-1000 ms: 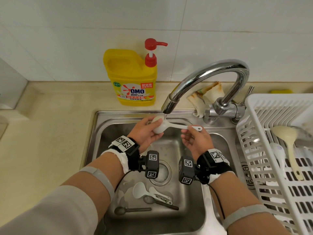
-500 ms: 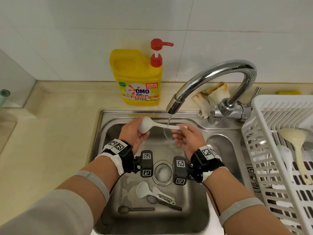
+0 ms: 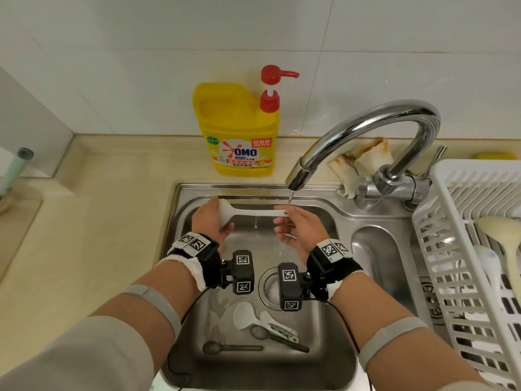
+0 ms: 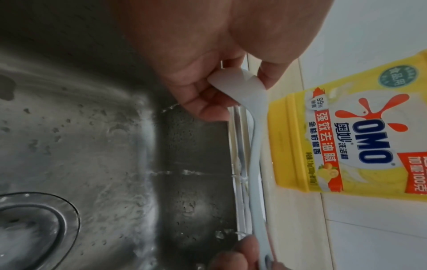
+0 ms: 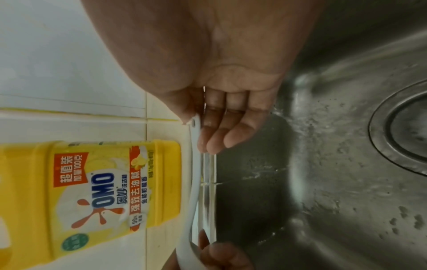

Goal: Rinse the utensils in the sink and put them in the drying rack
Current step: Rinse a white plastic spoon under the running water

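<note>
A white plastic spoon (image 3: pixel 253 212) lies level over the sink (image 3: pixel 310 193), held between both hands. My left hand (image 3: pixel 212 225) grips its bowl end (image 4: pixel 233 82). My right hand (image 3: pixel 296 230) pinches the handle's tip (image 5: pixel 195 127) between thumb and fingers. A thin stream from the faucet (image 3: pixel 366 128) falls on the handle's tip by my right hand. On the sink floor lie a white rice paddle (image 3: pixel 244 316), a white patterned spoon (image 3: pixel 277 325) and two dark spoons (image 3: pixel 228 347). The white drying rack (image 3: pixel 451 249) at right holds a cream ladle (image 3: pixel 504 244) and a white utensil (image 3: pixel 487 261).
A yellow detergent bottle (image 3: pixel 239 131) with a red pump stands on the counter behind the sink. A crumpled rag (image 3: pixel 363 162) lies by the faucet base. The drain (image 3: pixel 270 286) sits mid-sink under my wrists. A yellow sponge (image 3: pixel 496 156) lies behind the rack.
Both hands carried the spoon to the left, so the stream moved from its bowl along the handle to the handle's tip.
</note>
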The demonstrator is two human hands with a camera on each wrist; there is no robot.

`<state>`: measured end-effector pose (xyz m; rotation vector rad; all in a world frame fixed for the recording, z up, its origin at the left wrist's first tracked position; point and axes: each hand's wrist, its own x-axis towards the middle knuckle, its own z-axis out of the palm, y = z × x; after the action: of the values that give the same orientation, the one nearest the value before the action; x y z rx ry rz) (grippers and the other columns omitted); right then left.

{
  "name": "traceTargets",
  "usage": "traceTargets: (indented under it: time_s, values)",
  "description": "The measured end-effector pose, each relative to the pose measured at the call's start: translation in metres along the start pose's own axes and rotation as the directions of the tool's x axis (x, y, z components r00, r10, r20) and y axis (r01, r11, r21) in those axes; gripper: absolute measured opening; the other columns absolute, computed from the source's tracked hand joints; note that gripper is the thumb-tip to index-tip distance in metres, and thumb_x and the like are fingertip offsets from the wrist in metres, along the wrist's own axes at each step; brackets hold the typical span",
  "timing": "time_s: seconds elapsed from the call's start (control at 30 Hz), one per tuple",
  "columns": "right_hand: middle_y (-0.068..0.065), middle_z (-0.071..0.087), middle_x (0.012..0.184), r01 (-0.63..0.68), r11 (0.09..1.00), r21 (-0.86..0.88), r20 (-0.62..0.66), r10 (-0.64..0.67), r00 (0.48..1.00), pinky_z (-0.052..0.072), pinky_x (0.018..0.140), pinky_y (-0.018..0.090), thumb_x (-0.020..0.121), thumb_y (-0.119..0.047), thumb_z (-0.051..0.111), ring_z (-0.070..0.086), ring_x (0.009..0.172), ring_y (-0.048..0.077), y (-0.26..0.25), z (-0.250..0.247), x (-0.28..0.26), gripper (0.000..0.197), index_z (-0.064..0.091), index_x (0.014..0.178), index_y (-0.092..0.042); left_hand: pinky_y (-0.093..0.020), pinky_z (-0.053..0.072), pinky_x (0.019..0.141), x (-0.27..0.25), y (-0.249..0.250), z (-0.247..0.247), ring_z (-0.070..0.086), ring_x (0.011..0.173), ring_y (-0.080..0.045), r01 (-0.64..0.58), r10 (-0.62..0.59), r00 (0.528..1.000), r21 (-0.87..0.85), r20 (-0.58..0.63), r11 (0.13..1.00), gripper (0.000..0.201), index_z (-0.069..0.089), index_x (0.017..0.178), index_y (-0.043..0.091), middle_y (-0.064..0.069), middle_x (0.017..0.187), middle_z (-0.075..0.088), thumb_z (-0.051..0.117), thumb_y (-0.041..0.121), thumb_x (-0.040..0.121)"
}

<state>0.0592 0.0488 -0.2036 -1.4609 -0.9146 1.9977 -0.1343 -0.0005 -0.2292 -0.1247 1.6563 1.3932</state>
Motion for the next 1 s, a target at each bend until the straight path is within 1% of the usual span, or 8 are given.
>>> traceTargets:
  time_s: [0.03,0.13,0.23,0.3,0.43,0.53,0.83,1.0]
  values:
    - [0.007,0.066,0.076,0.008,1.000,0.002,0.000,-0.008,1.000,0.051,0.066,0.031,0.105,-0.016,0.047,0.061,0.065,0.018,-0.001,0.001,0.001,0.027,0.072,0.109,-0.009,-0.032,0.055,0.067,0.000,-0.001,-0.001,0.062,0.083,-0.019,-0.002,0.002,1.000,0.007,0.000,1.000,0.028,0.054,0.110,0.014,-0.005,0.099,0.061,0.059,0.038,0.095]
    - [0.007,0.065,0.077,0.050,0.999,0.015,-0.018,-0.050,0.999,0.056,0.070,0.034,0.103,-0.014,0.050,0.064,0.067,0.019,-0.001,0.000,0.003,0.024,0.072,0.110,-0.009,-0.033,0.056,0.068,-0.003,-0.003,0.000,0.059,0.093,-0.025,0.052,-0.054,0.997,0.043,0.048,0.998,0.027,0.059,0.107,0.018,-0.010,0.108,0.059,0.066,0.038,0.090]
    - [0.011,0.068,0.082,0.053,0.996,0.066,-0.031,-0.051,0.998,0.059,0.081,0.042,0.103,-0.014,0.051,0.071,0.078,0.027,-0.004,-0.008,0.002,0.022,0.071,0.111,-0.007,-0.037,0.058,0.075,-0.007,-0.008,0.004,0.058,0.100,-0.027,0.055,-0.068,0.988,0.092,0.136,0.994,0.027,0.062,0.111,0.018,-0.011,0.115,0.056,0.068,0.035,0.091]
    - [0.012,0.070,0.084,0.062,0.994,0.093,-0.043,-0.059,0.997,0.060,0.082,0.044,0.103,-0.015,0.051,0.073,0.081,0.029,-0.007,-0.016,-0.001,0.022,0.070,0.109,-0.006,-0.041,0.060,0.080,-0.009,-0.013,0.009,0.059,0.107,-0.030,0.062,-0.078,0.978,0.090,0.191,0.994,0.027,0.063,0.113,0.015,-0.013,0.120,0.056,0.068,0.030,0.091]
    - [0.009,0.066,0.077,0.131,0.986,0.104,-0.101,-0.120,0.988,0.060,0.082,0.043,0.102,-0.015,0.052,0.071,0.075,0.024,-0.014,-0.030,-0.006,0.020,0.070,0.098,-0.008,-0.047,0.060,0.084,-0.015,-0.019,0.023,0.061,0.113,-0.037,0.118,-0.125,0.947,0.040,0.297,0.992,0.028,0.064,0.119,0.011,-0.016,0.125,0.054,0.067,0.020,0.093]
    - [0.010,0.066,0.076,0.185,0.980,0.067,-0.151,-0.173,0.973,0.060,0.078,0.041,0.102,-0.013,0.051,0.071,0.071,0.022,-0.017,-0.039,-0.009,0.023,0.072,0.092,-0.010,-0.048,0.060,0.085,-0.019,-0.022,0.033,0.064,0.111,-0.038,0.161,-0.158,0.930,0.021,0.333,0.987,0.035,0.062,0.126,0.011,-0.017,0.126,0.055,0.069,0.019,0.092]
    - [0.011,0.065,0.073,0.291,0.957,-0.008,-0.238,-0.284,0.929,0.059,0.068,0.034,0.100,-0.011,0.053,0.068,0.067,0.022,-0.026,-0.062,-0.024,0.020,0.073,0.098,-0.005,-0.042,0.061,0.076,-0.026,-0.033,0.057,0.068,0.105,-0.040,0.222,-0.226,0.881,0.060,0.415,0.973,0.037,0.058,0.127,0.009,-0.026,0.130,0.056,0.067,0.022,0.093]
    - [0.013,0.063,0.075,0.318,0.948,-0.009,-0.233,-0.311,0.921,0.059,0.065,0.032,0.099,-0.006,0.052,0.067,0.067,0.023,-0.028,-0.068,-0.030,0.022,0.072,0.089,-0.006,-0.044,0.062,0.079,-0.028,-0.033,0.065,0.068,0.104,-0.038,0.174,-0.200,0.884,0.099,0.422,0.980,0.019,0.058,0.111,-0.003,-0.026,0.119,0.057,0.058,0.005,0.094]
